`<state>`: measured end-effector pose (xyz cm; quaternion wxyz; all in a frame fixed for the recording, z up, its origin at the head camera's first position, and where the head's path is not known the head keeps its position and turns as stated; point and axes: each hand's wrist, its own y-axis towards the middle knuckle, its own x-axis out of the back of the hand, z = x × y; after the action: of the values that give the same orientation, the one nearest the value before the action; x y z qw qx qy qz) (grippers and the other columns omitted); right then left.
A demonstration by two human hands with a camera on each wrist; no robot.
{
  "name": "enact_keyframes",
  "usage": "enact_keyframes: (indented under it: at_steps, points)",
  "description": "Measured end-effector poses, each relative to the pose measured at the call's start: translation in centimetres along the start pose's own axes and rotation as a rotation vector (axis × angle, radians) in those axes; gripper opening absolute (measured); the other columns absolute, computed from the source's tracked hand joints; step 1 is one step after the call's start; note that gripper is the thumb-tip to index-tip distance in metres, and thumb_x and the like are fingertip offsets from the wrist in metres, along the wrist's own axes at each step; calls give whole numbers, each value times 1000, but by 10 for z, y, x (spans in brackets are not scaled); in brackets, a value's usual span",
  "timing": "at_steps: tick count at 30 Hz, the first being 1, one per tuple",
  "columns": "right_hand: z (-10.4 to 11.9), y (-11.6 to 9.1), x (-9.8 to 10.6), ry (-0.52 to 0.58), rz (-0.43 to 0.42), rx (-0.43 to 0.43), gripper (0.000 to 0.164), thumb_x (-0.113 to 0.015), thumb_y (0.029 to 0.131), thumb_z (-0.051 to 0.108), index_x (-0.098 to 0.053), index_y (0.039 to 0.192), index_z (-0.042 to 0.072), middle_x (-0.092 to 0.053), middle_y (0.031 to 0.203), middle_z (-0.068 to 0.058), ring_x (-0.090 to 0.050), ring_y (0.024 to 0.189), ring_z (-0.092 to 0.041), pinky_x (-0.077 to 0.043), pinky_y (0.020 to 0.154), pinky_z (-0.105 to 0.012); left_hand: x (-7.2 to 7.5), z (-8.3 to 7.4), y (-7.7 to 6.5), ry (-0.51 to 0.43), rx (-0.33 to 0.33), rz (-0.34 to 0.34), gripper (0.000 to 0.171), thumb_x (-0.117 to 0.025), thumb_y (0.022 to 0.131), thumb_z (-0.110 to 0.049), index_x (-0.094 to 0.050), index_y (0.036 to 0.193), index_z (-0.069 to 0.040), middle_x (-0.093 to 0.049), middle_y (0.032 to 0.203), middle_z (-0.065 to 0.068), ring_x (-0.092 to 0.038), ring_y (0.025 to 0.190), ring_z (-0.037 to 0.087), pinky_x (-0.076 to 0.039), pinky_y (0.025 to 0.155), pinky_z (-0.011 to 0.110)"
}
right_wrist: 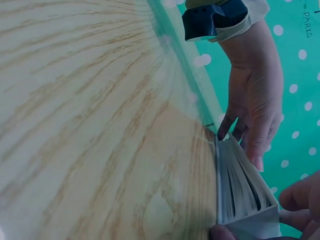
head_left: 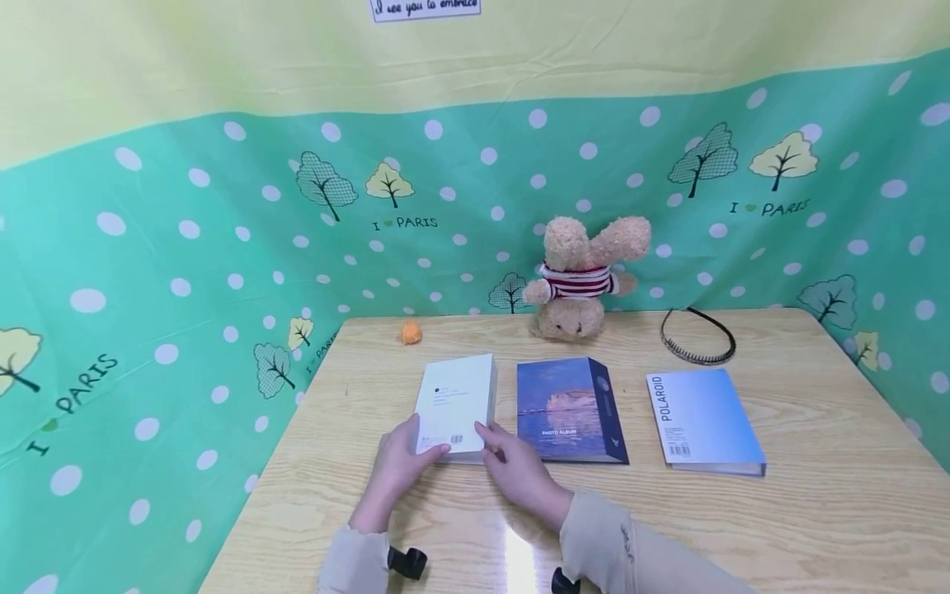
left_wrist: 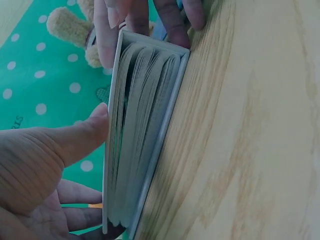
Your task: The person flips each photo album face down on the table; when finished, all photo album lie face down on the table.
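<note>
A white photo album (head_left: pixel 453 404) with small print and a barcode lies back cover up on the table. My left hand (head_left: pixel 401 456) grips its near left corner, the thumb on the cover and the fingers along the left side. At the near right corner my right hand (head_left: pixel 517 472) holds the spine side, with its thumb at the cover's edge and fingertips low by the table. The page edges (left_wrist: pixel 142 115) face me in the left wrist view. Just right of it lies a dark blue photo album (head_left: pixel 560 404) with a cliff picture.
A light blue Polaroid album (head_left: pixel 705 421) lies farther right, with a black headband (head_left: pixel 699 355) behind it. An upside-down plush toy (head_left: pixel 577 280) leans on the curtain (head_left: pixel 460 190) at the back. A small orange ball (head_left: pixel 411 332) sits at the wooden table's (head_left: pixel 839 429) back left.
</note>
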<state>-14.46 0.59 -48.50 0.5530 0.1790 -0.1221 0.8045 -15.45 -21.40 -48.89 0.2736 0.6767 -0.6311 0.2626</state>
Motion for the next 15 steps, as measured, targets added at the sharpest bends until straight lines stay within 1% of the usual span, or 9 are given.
enact_keyframes:
  at_steps: [3,5,6,7,8,10,12,13,15]
  points:
    - [3,-2,4,18,44,-4,50,-56,98,13,-45,147,13,-35,152,-20,-45,130,-39,-41,104,-49,1,-1,0,2,15,12,80,-80,80,-29,-44,138,12,-50,137,30,-46,127,45,-35,107,54]
    - [3,-4,8,51,80,-14,51,-56,98,14,-44,147,13,-39,150,-19,-62,107,-34,-54,88,-44,1,-2,0,18,25,12,77,-78,82,-28,-44,137,13,-48,137,32,-44,128,46,-34,108,55]
    - [3,-4,10,71,97,-18,51,-56,98,14,-44,147,12,-42,148,-20,-66,91,-29,-58,76,-40,2,-3,-1,29,28,8,76,-78,82,-27,-45,136,14,-48,136,33,-44,127,48,-34,107,56]
    - [3,-5,12,85,109,-25,51,-56,98,15,-43,147,12,-43,147,-19,-64,76,-23,-58,65,-35,2,-3,-2,36,42,5,75,-77,82,-27,-45,136,13,-48,136,33,-43,128,48,-33,108,56]
    - [2,-5,13,110,118,-26,51,-57,98,14,-44,147,11,-45,146,-19,-60,65,-18,-55,55,-32,2,-4,-3,51,48,1,74,-77,83,-28,-46,136,13,-47,136,34,-42,127,49,-33,108,57]
    - [1,-6,17,149,125,-36,51,-56,97,14,-44,147,11,-49,142,-21,-45,49,-11,-45,40,-25,2,-7,-5,74,58,-9,71,-76,84,-28,-47,136,11,-46,137,35,-41,127,51,-32,107,59]
    - [0,-7,21,170,116,-28,50,-56,96,12,-46,145,9,-51,140,-21,-45,51,-10,-44,41,-23,0,-10,-7,90,72,-19,67,-74,85,-28,-49,136,9,-42,139,36,-38,128,54,-31,106,62]
    - [0,-8,24,178,112,-26,50,-56,97,12,-46,145,9,-51,140,-21,-46,52,-12,-46,43,-25,0,-12,-8,94,79,-27,66,-73,86,-28,-49,136,8,-40,141,36,-36,129,54,-30,107,62]
    - [0,-10,30,174,98,-13,48,-56,97,14,-49,143,10,-51,141,-20,-57,65,-16,-52,55,-28,-2,-16,-9,99,74,-50,62,-71,87,-27,-51,135,6,-37,143,36,-34,131,55,-29,107,63]
